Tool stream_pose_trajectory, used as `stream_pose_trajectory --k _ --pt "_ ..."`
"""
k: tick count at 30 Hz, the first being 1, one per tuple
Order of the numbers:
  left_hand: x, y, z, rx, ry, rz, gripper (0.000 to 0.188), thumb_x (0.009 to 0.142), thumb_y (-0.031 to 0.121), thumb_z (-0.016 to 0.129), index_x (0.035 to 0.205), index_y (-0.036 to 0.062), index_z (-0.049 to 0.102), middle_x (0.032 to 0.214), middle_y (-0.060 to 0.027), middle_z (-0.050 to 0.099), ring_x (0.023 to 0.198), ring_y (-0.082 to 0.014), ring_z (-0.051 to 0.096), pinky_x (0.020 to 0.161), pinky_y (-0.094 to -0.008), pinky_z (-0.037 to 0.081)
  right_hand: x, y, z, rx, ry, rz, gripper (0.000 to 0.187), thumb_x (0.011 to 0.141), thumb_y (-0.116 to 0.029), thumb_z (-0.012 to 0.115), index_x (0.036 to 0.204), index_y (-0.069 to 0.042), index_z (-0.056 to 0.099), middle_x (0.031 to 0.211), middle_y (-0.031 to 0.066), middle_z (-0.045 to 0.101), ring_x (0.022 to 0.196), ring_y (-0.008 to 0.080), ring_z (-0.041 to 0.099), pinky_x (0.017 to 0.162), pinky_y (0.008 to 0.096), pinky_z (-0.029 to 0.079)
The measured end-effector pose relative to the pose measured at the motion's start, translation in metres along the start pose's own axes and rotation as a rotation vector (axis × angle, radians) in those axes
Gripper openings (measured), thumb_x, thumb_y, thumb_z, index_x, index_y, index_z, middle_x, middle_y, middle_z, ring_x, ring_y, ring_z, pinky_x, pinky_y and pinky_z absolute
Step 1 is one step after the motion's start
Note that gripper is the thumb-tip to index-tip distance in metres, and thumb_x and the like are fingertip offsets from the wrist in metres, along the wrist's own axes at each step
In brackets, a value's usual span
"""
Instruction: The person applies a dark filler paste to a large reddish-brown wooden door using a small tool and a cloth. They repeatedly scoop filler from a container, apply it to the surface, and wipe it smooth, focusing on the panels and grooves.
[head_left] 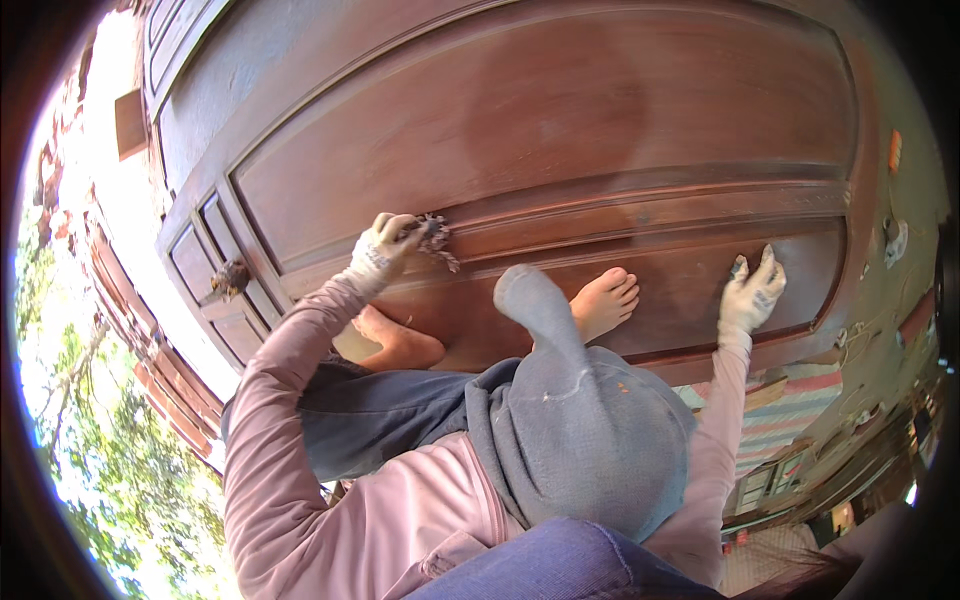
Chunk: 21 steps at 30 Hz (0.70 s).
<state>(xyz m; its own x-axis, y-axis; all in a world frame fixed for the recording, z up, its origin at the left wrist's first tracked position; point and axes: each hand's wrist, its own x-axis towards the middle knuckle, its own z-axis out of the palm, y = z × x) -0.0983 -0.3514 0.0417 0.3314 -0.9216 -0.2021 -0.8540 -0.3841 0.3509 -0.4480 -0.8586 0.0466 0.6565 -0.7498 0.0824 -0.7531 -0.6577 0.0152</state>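
Note:
My left hand (385, 248), in a pale, stained glove, is closed around a frayed greyish clump (436, 240), which looks like shredded cloth or steel wool. It meets the moulding of a reddish-brown wooden panel door (560, 110) lying beneath me. To the right, my gloved right hand (755, 292) rests on a lower panel with its fingers apart. A dark patch shows at one of its fingertips; whether this is a stain or a small thing, I cannot tell. Both sleeves are pink.
My bare feet (605, 303) stand on the door, below grey trousers (590, 430). A second ragged brown clump (230, 280) lies on its left end. Another wooden piece (180, 40) is at the upper left. On the floor at right are an orange item (895, 152) and scraps (896, 243).

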Motion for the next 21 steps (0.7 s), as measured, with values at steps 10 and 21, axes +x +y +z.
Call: stream_pose_trajectory --k 10,21 --pt "0.356 0.247 -0.011 -0.302 -0.086 0.036 0.035 0.085 0.009 0.067 0.119 0.0176 0.065 0.118 -0.0097 0.059 0.117 -0.0338 0.059 0.088 -0.0453 0.058 -0.009 -0.017 0.033 -0.017 0.143 0.110 0.053 0.096 -0.034 0.064 0.144 -0.014 0.056 0.130 0.0159 0.052 0.117 0.0365 0.052 0.096 0.0534 0.044" --pt "0.215 0.122 -0.012 -0.225 -0.206 0.115 0.022 0.086 0.025 0.074 0.106 0.0143 0.071 0.103 -0.0107 0.061 0.098 -0.0333 0.064 0.079 -0.0451 0.056 -0.015 -0.013 0.033 -0.022 0.175 0.150 0.053 0.094 -0.036 0.064 0.143 -0.014 0.057 0.131 0.0132 0.048 0.116 0.0343 0.051 0.094 0.0533 0.044"
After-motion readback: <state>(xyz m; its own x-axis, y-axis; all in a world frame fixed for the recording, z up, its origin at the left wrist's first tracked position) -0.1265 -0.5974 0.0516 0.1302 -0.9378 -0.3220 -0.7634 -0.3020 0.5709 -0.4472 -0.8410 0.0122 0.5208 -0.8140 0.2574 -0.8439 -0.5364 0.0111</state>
